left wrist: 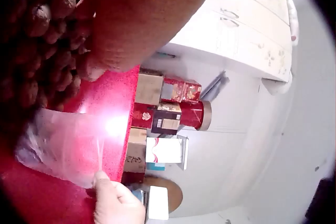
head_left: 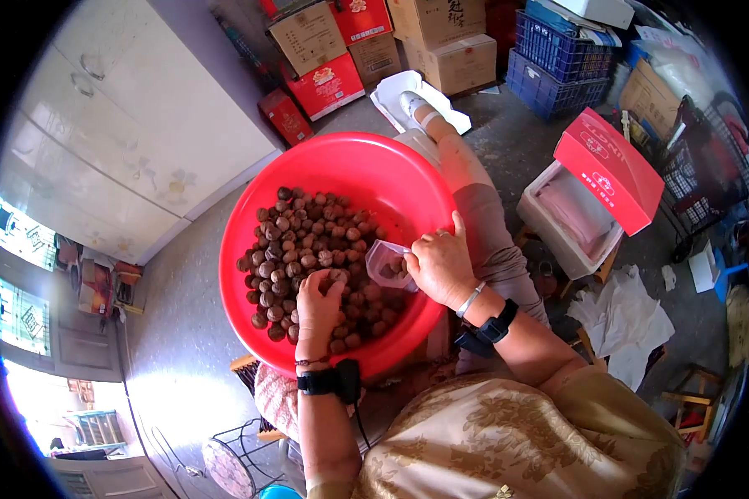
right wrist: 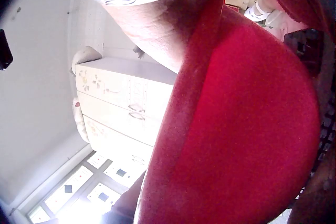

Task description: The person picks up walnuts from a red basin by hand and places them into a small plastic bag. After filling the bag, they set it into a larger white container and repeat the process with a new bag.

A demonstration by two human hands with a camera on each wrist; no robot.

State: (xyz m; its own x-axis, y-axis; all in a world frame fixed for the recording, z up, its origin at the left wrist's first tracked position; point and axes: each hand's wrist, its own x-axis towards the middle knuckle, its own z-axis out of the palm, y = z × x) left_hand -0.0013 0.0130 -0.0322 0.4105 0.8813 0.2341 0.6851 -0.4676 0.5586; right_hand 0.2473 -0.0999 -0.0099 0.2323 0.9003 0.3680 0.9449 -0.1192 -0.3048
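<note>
Many brown walnuts (head_left: 295,249) lie heaped in a big red plastic basin (head_left: 333,158) that rests at the person's lap. The left hand (head_left: 318,303) is down on the heap with its fingers curled round a walnut, partly hidden by the hand itself. At the basin's right side, the right hand (head_left: 443,268) pinches the rim of a clear plastic bag (head_left: 380,259), its index finger pointing up. A few walnuts show inside the bag, whose mouth faces the heap. In the left wrist view, the thumb of the right hand (left wrist: 118,203) lies on the bag's edge (left wrist: 68,140).
Cardboard boxes (head_left: 449,62) and blue crates (head_left: 558,79) stand at the back. To the right, a foam box (head_left: 549,224) carries a tilted red lid (head_left: 612,170), and white plastic sheeting (head_left: 624,320) lies near it. A white cabinet (head_left: 133,125) stands at left.
</note>
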